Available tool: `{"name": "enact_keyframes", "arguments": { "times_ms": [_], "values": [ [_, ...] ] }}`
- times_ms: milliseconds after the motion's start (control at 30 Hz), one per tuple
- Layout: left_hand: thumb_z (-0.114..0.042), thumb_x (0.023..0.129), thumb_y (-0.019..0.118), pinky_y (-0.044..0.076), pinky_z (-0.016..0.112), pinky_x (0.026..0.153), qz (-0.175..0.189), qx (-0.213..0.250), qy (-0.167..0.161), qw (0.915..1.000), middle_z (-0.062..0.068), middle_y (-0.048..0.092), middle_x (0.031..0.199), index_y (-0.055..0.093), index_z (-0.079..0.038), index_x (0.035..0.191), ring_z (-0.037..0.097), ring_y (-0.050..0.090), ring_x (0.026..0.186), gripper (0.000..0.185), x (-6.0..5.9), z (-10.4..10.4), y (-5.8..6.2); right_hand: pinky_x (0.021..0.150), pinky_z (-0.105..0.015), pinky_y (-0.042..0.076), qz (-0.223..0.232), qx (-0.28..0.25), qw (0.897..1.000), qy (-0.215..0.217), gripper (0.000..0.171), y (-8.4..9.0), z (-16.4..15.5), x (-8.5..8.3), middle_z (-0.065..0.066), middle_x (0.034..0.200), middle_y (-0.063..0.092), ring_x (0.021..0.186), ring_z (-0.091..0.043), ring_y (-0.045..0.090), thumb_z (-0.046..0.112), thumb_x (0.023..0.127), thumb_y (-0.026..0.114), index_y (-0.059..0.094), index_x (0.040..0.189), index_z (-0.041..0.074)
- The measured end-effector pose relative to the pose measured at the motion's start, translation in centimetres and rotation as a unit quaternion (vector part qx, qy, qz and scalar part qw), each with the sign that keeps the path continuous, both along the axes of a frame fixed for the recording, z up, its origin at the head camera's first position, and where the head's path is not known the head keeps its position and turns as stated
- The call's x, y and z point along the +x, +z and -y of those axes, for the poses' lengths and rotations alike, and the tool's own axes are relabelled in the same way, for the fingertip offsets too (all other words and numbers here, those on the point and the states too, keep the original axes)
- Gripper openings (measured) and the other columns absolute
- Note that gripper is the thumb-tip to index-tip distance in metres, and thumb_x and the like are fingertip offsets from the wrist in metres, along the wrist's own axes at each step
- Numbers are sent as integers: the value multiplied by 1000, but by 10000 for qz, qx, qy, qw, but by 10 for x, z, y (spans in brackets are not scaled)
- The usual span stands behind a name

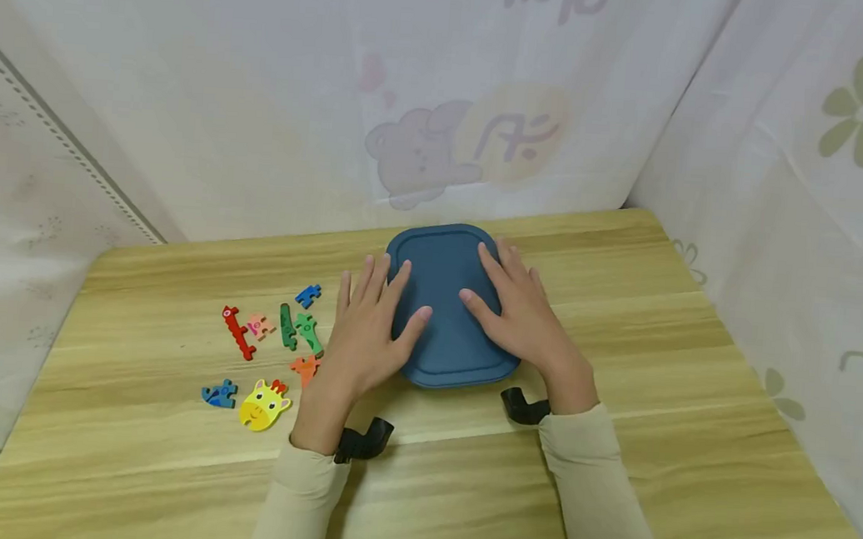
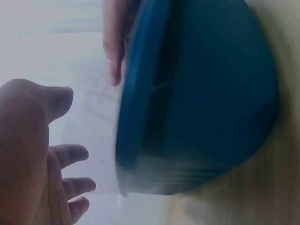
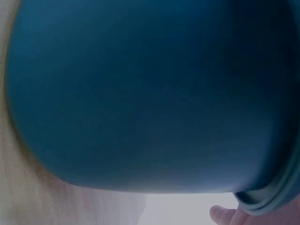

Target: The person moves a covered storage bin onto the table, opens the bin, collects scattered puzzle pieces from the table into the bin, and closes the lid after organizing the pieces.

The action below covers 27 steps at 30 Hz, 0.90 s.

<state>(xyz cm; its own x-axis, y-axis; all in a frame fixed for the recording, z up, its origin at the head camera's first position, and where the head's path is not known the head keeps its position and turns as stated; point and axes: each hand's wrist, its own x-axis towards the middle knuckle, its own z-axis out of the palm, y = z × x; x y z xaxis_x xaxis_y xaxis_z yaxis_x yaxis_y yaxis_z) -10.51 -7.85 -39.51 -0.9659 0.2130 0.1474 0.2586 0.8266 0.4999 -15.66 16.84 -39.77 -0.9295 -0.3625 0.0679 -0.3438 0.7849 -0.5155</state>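
At the bottom of the frame, our cream sleeves [image 1: 596,490] reach up across the wooden table [image 1: 689,454]. Mid-frame, our left hand [image 1: 363,331] and right hand [image 1: 522,313] lie flat, fingers straight and spread wide, on the lid of a blue lidded box [image 1: 447,304] at the picture's centre; they press from both sides, gripping nothing, probably to steady or seat the lid. Left of centre, coloured puzzle pieces [image 1: 288,326] and a yellow giraffe head [image 1: 262,405] lie scattered, apart from the box. Behind hangs a printed white curtain [image 1: 444,95].
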Motion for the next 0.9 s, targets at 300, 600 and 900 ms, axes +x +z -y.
{"name": "enact_keyframes", "arguments": {
  "times_ms": [300, 600, 900],
  "values": [
    [-58, 108, 43, 3, 56, 137, -186, -75, -409, 9990, 17, 23, 177, 28, -19, 169, 31, 10, 169, 74, 6, 2, 3, 130, -73, 7, -15, 138, 9993, 345, 75, 1, 13, 13, -11, 180, 6, 167, -40, 6, 55, 109, 47, 21, 171, 21],
    [-50, 107, 52, 15, 56, 136, -508, 352, -765, 9951, 16, 40, 170, 47, -15, 161, 36, 28, 163, 64, 17, 5, -6, 130, -73, 11, -289, 514, 9962, 639, 72, 3, 13, 32, -10, 179, 15, 167, -38, 12, 50, 108, 54, 29, 169, 19],
    [-49, 104, 62, 23, 57, 134, -697, -320, -1316, 9883, 12, 53, 160, 63, -17, 148, 35, 36, 160, 55, 29, 2, -4, 130, -72, 16, -855, 625, 9880, 1124, 65, 7, 9, 53, -7, 175, 31, 165, -34, 24, 49, 105, 62, 49, 160, 17]
  ]
}}
